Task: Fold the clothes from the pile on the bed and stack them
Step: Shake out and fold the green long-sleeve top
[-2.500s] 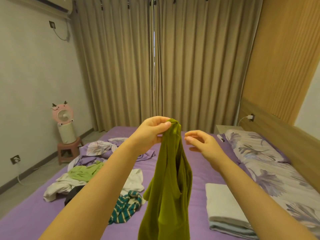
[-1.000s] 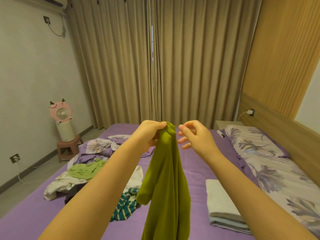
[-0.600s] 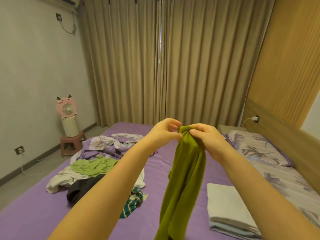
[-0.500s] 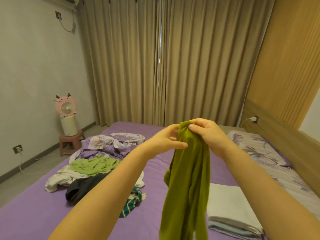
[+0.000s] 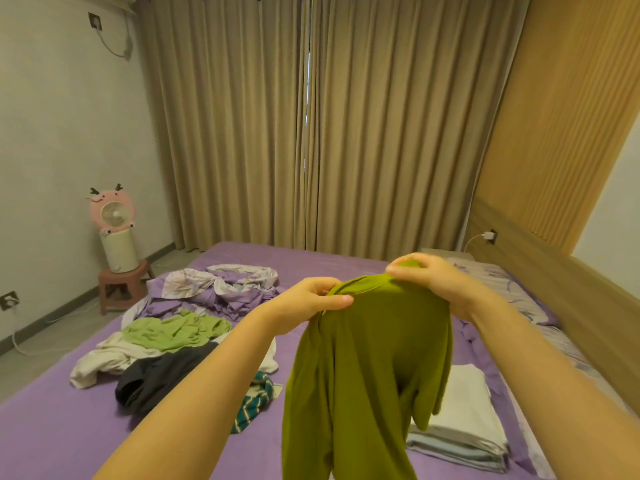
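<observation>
Centre frame, above the bed (image 5: 52, 427), the olive shirt (image 5: 367, 368) hangs limp from both hands: the left hand (image 5: 308, 303) and right hand (image 5: 429, 282) each pinch its neckline. Light, soft cloth; the shoulder seams look the best hold for spreading it.

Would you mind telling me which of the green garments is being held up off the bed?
The olive-green shirt, pinched at its top edge by the left hand and right hand. The lighter green garment lies crumpled in the pile on the bed.
</observation>
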`<state>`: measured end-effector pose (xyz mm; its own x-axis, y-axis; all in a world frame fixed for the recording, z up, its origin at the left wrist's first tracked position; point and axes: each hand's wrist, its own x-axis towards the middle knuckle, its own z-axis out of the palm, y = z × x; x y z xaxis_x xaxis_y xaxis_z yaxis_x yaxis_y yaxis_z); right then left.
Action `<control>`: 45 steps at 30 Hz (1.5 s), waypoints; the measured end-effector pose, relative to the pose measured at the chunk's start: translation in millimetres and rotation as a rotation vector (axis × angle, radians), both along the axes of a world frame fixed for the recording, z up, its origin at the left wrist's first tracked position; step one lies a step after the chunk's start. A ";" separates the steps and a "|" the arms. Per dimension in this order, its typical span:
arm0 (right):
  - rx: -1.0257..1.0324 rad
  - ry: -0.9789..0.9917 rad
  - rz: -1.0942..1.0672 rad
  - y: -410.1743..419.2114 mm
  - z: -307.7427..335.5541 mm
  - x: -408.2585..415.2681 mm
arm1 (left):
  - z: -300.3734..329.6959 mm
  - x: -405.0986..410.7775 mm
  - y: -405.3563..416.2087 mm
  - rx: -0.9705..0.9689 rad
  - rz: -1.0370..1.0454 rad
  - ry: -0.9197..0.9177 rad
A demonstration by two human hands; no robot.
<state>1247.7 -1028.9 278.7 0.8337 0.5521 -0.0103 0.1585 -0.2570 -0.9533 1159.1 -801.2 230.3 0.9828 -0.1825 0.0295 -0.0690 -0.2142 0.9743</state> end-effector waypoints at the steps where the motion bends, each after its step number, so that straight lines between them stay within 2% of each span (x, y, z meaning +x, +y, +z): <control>1: -0.055 0.033 0.088 1.4 -4.4 -2.1 | 3.2 1.2 -3.9 -0.021 0.009 -0.013; 3: -0.120 0.053 0.187 5.8 -10.8 -7.3 | 8.1 3.4 -10.1 -0.049 0.040 -0.029; 5: -0.058 0.057 0.187 7.7 -13.1 -6.9 | 10.0 3.2 -8.9 -0.018 0.069 -0.036; 10: 0.136 0.046 0.168 6.0 -9.7 -4.2 | -10.3 -1.5 23.0 0.349 0.158 -0.004; 13: 0.199 0.080 0.149 7.4 -8.9 -2.8 | -26.8 -9.8 39.7 0.429 0.221 0.055; 15: 0.249 0.107 0.099 6.3 -8.3 0.5 | -35.2 -15.5 50.5 0.363 0.274 0.099; 18: 0.311 0.166 0.009 2.6 -10.9 8.4 | -33.3 -21.2 57.8 0.088 0.323 0.146; 20: 0.351 0.198 -0.036 0.6 -14.1 13.8 | -24.2 -23.0 55.8 -0.040 0.275 0.125; 27: 0.427 0.258 -0.220 -20.5 -22.3 29.3 | 3.4 -27.2 57.6 -0.147 0.087 0.037; 30: 0.368 0.237 -0.181 -27.7 -26.0 28.7 | 5.5 -27.1 54.0 -0.128 0.250 -0.046; 34: 0.269 0.236 -0.072 -29.2 -27.1 27.8 | 4.1 -22.4 51.5 -0.238 0.515 -0.124; 37: 0.307 0.233 -0.045 -31.2 -26.1 30.9 | 6.1 -23.3 59.5 -0.163 0.664 -0.205; 40: 0.302 0.046 -0.137 -28.5 -32.2 32.2 | 4.9 -29.2 70.7 0.057 0.811 -0.298; 45: -0.053 -0.613 -0.338 -15.2 -32.0 13.9 | 3.3 -44.1 85.6 0.265 0.913 -0.365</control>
